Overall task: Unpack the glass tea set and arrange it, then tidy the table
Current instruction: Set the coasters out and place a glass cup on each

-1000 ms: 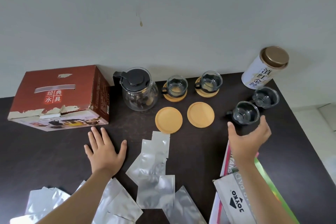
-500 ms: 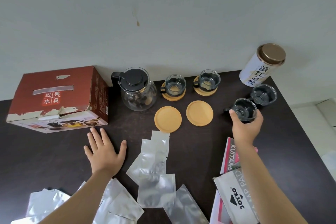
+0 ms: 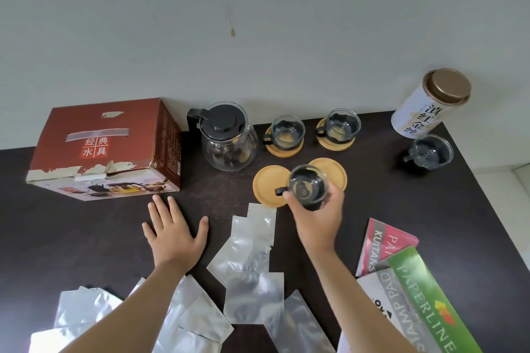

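Plainly, the setting-out is well along. Going left to right: the red carton (image 3: 106, 149) sits at about ten o'clock against the wall, pushed aside, I'd guess, because it has been emptied. The left hand (image 3: 173, 233) lies flat on the dark table (image 3: 57, 232) with its fingers spread and straight, holding nothing; it looks like a brace while the other arm works. Below it, around seven o'clock, silver foil pouches (image 3: 249, 264) lie scattered, probably the wrapping left for the tidying.

At twelve o'clock the glass teapot (image 3: 228, 140) stands upright by the wall, and just to its right two glass cups sit on wooden coasters, one (image 3: 286, 133) and then the other (image 3: 341, 127), so a row is forming. In front of them two bare coasters lie side by side, the left coaster (image 3: 268, 185) and the right coaster (image 3: 334, 173).

The right hand (image 3: 317, 216) grips a third glass cup (image 3: 308, 186) round its body, fingers curled about the glass, handle toward nine o'clock. The cup hangs over the gap between the bare coasters; which one it is meant for I cannot tell.

Toward two o'clock a last cup (image 3: 430, 152) waits on the bare table, beside a white tea canister (image 3: 430, 106). Paper packs (image 3: 413, 289) lie at four o'clock.
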Demonstrator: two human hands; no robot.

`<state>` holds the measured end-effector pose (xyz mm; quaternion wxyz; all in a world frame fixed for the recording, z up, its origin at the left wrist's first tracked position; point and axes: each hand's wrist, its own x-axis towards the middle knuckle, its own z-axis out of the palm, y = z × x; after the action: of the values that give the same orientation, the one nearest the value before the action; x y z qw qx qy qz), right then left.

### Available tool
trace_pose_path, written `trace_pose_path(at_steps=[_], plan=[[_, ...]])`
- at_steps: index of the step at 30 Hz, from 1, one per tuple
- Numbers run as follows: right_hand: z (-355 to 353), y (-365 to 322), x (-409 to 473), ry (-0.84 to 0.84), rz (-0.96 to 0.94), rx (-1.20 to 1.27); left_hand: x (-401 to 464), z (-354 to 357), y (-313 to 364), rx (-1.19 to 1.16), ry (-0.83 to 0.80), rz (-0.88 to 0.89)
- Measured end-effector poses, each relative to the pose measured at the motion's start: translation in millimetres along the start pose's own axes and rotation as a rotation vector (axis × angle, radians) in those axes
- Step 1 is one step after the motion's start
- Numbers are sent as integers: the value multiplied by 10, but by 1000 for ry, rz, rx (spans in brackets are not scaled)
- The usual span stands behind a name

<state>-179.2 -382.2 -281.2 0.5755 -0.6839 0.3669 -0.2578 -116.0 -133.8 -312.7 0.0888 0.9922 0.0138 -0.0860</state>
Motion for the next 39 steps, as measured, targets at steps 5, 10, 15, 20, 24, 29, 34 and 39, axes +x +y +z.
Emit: trace_pose_path(at_steps=[5, 10, 15, 20, 24, 29, 34, 39], plan=[[339, -59, -125, -52, 11, -2, 6, 2, -9, -4, 1, 1], [512, -57, -133, -56, 42, -40, 4, 5, -19, 0, -1, -1], [563, 13, -132, -105, 26, -76, 4, 6, -17, 4, -7, -4], [573, 88, -142, -160, -1, -124, 4, 8, -17, 2, -5, -4], [560, 115, -105, -147, -22, -154, 2, 10, -13, -2, -6, 0], [485, 101, 7, -156, -44, -160, 1, 12, -13, 0, -5, -2], [183, 78, 49, -195, -105, -132, 5, 15, -21, 7, -6, -1], [-331, 167, 309, -26, -203, -171, 7, 13, -27, 11, -5, -4]])
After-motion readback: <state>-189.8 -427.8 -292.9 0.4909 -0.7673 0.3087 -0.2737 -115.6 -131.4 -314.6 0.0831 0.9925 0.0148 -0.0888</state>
